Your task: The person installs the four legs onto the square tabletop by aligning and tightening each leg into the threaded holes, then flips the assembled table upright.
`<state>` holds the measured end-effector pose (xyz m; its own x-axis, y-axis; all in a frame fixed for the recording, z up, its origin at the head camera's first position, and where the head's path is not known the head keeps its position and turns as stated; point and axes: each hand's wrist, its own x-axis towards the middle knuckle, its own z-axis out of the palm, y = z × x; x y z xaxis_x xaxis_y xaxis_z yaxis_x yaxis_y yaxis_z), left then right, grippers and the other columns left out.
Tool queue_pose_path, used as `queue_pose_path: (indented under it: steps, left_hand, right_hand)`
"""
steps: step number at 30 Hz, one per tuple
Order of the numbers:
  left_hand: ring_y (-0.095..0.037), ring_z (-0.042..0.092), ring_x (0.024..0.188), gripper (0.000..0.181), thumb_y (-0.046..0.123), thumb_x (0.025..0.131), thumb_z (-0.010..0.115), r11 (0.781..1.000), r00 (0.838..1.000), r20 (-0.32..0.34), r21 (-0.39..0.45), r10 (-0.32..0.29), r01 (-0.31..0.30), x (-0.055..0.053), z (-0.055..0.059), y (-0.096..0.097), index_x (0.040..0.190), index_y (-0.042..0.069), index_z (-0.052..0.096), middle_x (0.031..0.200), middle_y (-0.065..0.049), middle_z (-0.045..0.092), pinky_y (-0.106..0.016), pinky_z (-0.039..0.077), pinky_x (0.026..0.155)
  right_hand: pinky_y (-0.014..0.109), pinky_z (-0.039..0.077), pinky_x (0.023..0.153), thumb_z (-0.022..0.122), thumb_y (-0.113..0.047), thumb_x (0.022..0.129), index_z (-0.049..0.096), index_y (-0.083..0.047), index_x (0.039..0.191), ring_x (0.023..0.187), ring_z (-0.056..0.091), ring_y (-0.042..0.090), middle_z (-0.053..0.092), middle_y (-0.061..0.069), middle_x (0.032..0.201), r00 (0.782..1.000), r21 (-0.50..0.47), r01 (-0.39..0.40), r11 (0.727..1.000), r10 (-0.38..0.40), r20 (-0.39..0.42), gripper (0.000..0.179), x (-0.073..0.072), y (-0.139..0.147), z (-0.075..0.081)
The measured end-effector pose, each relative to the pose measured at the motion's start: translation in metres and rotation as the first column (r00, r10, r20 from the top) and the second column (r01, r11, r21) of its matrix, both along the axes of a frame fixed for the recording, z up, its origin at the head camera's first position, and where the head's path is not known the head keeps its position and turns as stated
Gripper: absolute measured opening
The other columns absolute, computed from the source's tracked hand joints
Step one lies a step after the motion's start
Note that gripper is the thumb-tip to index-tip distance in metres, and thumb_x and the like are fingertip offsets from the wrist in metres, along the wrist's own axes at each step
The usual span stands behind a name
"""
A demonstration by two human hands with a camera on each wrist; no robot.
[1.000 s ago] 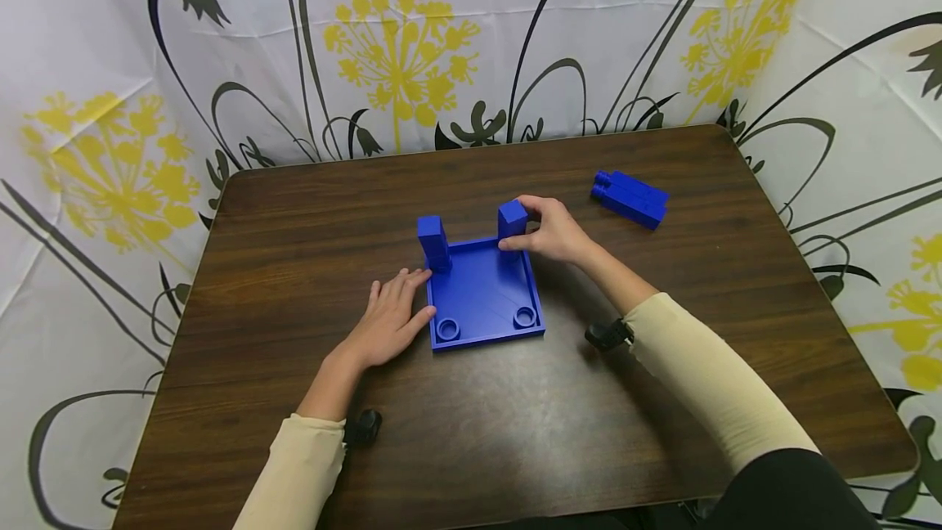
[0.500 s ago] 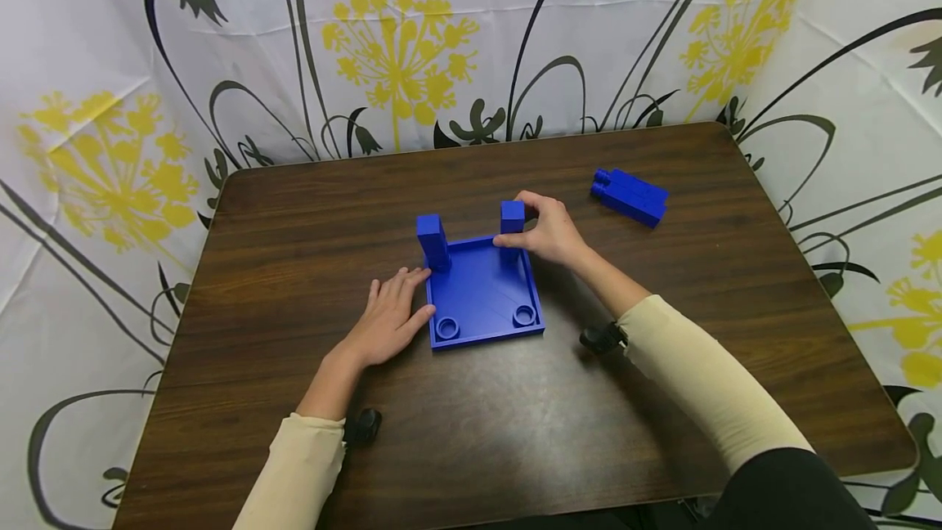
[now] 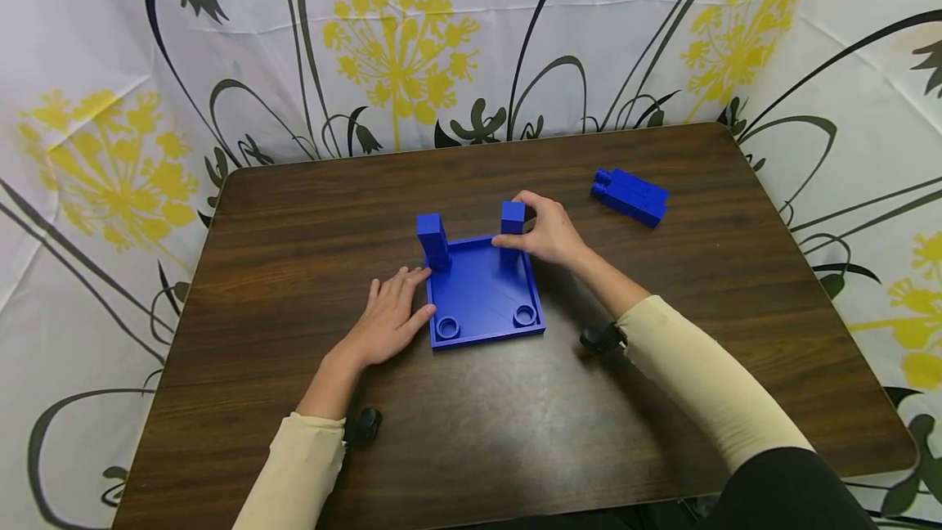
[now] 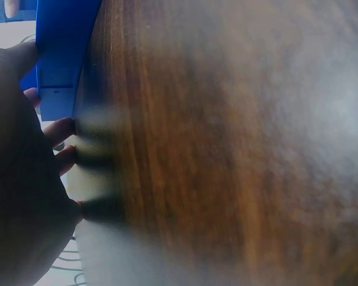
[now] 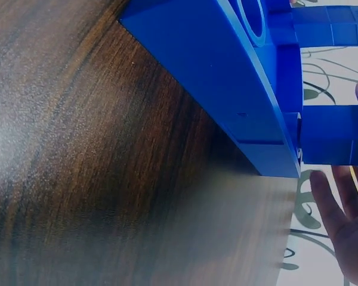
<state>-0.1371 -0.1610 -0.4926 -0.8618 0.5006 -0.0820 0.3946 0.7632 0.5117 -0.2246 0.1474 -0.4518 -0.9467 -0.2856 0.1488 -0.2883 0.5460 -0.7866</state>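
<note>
A shallow blue square base (image 3: pixel 482 293) with a raised rim lies on the table. Two blue square posts stand at its far corners, the left post (image 3: pixel 432 242) and the right post (image 3: pixel 513 217). Round sockets (image 3: pixel 447 328) show at both near corners. My right hand (image 3: pixel 550 231) pinches the right post between thumb and fingers; the right wrist view shows that post (image 5: pixel 331 136) upright at the base's corner. Flat on the table at the base's left side, my left hand (image 3: pixel 393 316) touches the rim with its thumb and fingertips, fingers nearly straight.
Two more blue posts (image 3: pixel 630 197) lie side by side at the back right of the brown table (image 3: pixel 309 227), their round pegs pointing left. A white cloth with a flower print (image 3: pixel 471 39) hangs behind the table and along its sides.
My right hand has shifted slightly left and away from me, and the right post now stands straighter in its corner. The left hand and base have stayed in place.
</note>
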Motion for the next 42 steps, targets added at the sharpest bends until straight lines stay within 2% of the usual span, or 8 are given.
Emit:
queue_pose_path:
  steps: [7,11,15,18,23,33,39,42]
  left_hand:
    - [-0.034,0.009,0.148,0.062,0.050,0.103,0.039,1.000,1.000,0.006,-0.002,0.000,0.000,0.000,0.000,0.000,0.155,0.020,0.022,0.158,-0.013,0.024,-0.066,-0.002,0.110]
    - [-0.035,0.009,0.148,0.062,0.049,0.103,0.040,1.000,1.000,0.005,-0.001,-0.001,0.001,-0.001,-0.001,0.000,0.155,0.020,0.021,0.158,-0.013,0.024,-0.067,-0.002,0.110]
    - [-0.035,0.009,0.148,0.063,0.049,0.103,0.040,1.000,1.000,0.003,-0.005,-0.002,0.002,-0.001,-0.002,0.000,0.155,0.020,0.021,0.158,-0.013,0.025,-0.067,-0.002,0.110]
    - [-0.034,0.009,0.148,0.063,0.050,0.103,0.039,1.000,1.000,0.003,-0.009,0.000,0.000,0.000,-0.001,0.000,0.155,0.020,0.021,0.158,-0.013,0.025,-0.066,-0.002,0.110]
    - [-0.034,0.009,0.148,0.062,0.049,0.103,0.040,1.000,1.000,0.005,-0.007,-0.001,0.001,0.000,-0.002,0.000,0.155,0.020,0.021,0.158,-0.013,0.024,-0.066,-0.002,0.110]
    - [-0.035,0.009,0.148,0.062,0.049,0.103,0.040,1.000,1.000,0.006,-0.009,-0.001,0.001,0.000,-0.001,0.001,0.155,0.020,0.021,0.158,-0.013,0.024,-0.066,-0.002,0.110]
    - [-0.034,0.009,0.148,0.063,0.051,0.103,0.038,1.000,1.000,0.008,-0.002,0.001,-0.001,0.000,-0.001,0.001,0.156,0.020,0.021,0.158,-0.012,0.023,-0.065,-0.003,0.110]
    - [-0.034,0.008,0.148,0.063,0.051,0.103,0.038,1.000,1.000,0.010,-0.007,0.002,-0.002,-0.001,-0.001,0.000,0.156,0.020,0.020,0.159,-0.012,0.023,-0.065,-0.003,0.111]
  right_hand:
    - [0.042,0.052,0.082,0.089,-0.031,0.072,0.060,-0.011,0.116,0.095,0.066,0.028,0.067,0.009,0.103,0.998,-0.034,-0.006,0.999,0.008,0.056,0.057,0.002,0.001,0.002]
    - [0.045,0.049,0.094,0.085,-0.019,0.077,0.056,-0.009,0.129,0.111,0.062,0.033,0.062,0.018,0.123,0.989,-0.148,-0.087,0.985,0.104,0.108,0.060,0.000,0.004,0.003]
    - [0.049,0.039,0.105,0.077,-0.003,0.081,0.050,-0.007,0.138,0.126,0.053,0.032,0.054,0.022,0.136,0.958,-0.267,-0.213,0.940,0.255,0.133,0.063,-0.004,0.009,0.004]
    - [0.050,0.033,0.109,0.070,0.004,0.082,0.047,-0.006,0.142,0.130,0.049,0.030,0.054,0.020,0.137,0.933,-0.295,-0.284,0.912,0.334,0.135,0.065,-0.006,0.013,0.003]
    - [0.047,0.036,0.107,0.064,0.011,0.082,0.048,-0.002,0.141,0.128,0.051,0.027,0.057,0.017,0.136,0.901,-0.321,-0.345,0.882,0.407,0.149,0.062,-0.009,0.018,0.002]
    - [0.046,0.040,0.105,0.065,0.011,0.086,0.052,0.007,0.136,0.126,0.053,0.036,0.058,0.020,0.133,0.883,-0.329,-0.384,0.863,0.447,0.144,0.052,-0.011,0.022,0.001]
    - [0.049,0.041,0.103,0.071,0.006,0.084,0.053,0.006,0.135,0.124,0.055,0.034,0.058,0.023,0.132,0.897,-0.316,-0.353,0.881,0.415,0.155,0.054,-0.013,0.023,0.000]
    - [0.047,0.044,0.101,0.076,0.002,0.083,0.056,0.002,0.133,0.121,0.057,0.031,0.060,0.021,0.130,0.912,-0.281,-0.326,0.903,0.379,0.160,0.054,-0.013,0.022,0.000]
